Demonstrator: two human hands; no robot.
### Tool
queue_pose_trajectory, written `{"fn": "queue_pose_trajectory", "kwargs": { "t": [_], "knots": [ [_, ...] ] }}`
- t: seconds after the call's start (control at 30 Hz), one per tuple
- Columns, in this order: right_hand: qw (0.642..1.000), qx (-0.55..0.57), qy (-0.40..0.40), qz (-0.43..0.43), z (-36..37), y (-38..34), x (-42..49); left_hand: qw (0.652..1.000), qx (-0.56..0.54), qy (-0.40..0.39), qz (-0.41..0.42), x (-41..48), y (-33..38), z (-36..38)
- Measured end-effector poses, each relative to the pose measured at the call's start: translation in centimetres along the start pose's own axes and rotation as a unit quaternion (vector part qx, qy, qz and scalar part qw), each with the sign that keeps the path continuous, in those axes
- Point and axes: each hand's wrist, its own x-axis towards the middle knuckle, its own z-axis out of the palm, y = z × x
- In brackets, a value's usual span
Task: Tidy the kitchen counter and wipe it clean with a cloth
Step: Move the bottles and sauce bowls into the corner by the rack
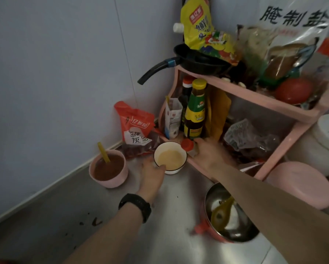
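A white bowl [170,156] of pale yellow powder stands on the steel counter [106,216] beside a pink corner shelf [255,96]. My left hand [152,173] grips the bowl's near rim, thumb over the edge. My right hand [209,152] reaches onto the shelf's lower level and holds a small jar with an orange-red cap [187,144], in front of a green-labelled sauce bottle [195,111]. No cloth is in view.
A pink cup [109,169] of brown sauce with a yellow spoon stands at the left wall. A red snack bag [135,126] leans in the corner. A steel bowl [230,212] with a spoon and a pink lid [301,185] sit at the right. Brown spots [95,221] mark the counter.
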Motion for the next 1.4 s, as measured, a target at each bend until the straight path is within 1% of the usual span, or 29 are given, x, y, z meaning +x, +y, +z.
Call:
{"fn": "queue_pose_trajectory", "kwargs": {
  "t": [0.13, 0.23, 0.3, 0.4, 0.47, 0.57, 0.63, 0.8, 0.9, 1.0, 1.13, 1.23, 1.4],
  "knots": [
    [0.999, -0.016, -0.032, 0.009, -0.2, -0.6, 0.6, 0.999, -0.032, -0.015, -0.031, 2.3, -1.2, 1.2],
    [1.0, -0.014, -0.022, 0.004, 0.3, -0.9, 1.5, 0.996, -0.061, -0.019, -0.054, 3.6, -1.9, 1.9],
    [0.999, 0.01, -0.01, 0.031, 0.7, -0.7, 2.2, 0.991, -0.109, -0.033, -0.076, 3.8, -1.9, 2.1],
    [0.995, 0.052, 0.005, 0.08, 0.3, 0.1, 2.5, 0.985, -0.128, -0.051, -0.101, 4.0, -1.8, 2.1],
    [0.995, 0.047, -0.011, 0.092, -0.4, 1.1, 2.4, 0.983, -0.135, -0.058, -0.109, 4.0, -1.5, 2.1],
    [0.994, 0.006, -0.047, 0.094, -1.6, 2.9, 2.6, 0.976, -0.169, -0.067, -0.125, 3.9, -1.1, 2.2],
    [0.993, 0.009, -0.046, 0.106, -2.6, 4.0, 2.8, 0.975, -0.177, -0.066, -0.119, 4.1, -1.2, 2.2],
    [0.991, 0.059, 0.015, 0.116, -4.8, 5.7, 3.8, 0.975, -0.187, -0.055, -0.106, 4.2, -1.5, 2.1],
    [0.991, 0.065, 0.013, 0.12, -5.2, 5.9, 4.1, 0.975, -0.185, -0.061, -0.105, 3.8, -1.1, 1.9],
    [0.992, 0.049, 0.011, 0.117, -5.1, 6.0, 4.2, 0.975, -0.188, -0.08, -0.087, 2.9, 0.0, 1.5],
    [0.994, 0.013, 0.045, 0.102, -5.3, 6.2, 3.8, 0.974, -0.187, -0.116, -0.049, 2.0, 2.2, 1.3],
    [0.992, -0.021, 0.071, 0.1, -5.7, 6.3, 3.7, 0.972, -0.184, -0.138, -0.04, 1.9, 3.6, 1.9],
    [0.99, 0.036, 0.089, 0.106, -5.6, 6.7, 3.5, 0.966, -0.186, -0.175, -0.031, 1.7, 5.2, 3.8]
  ]
}}
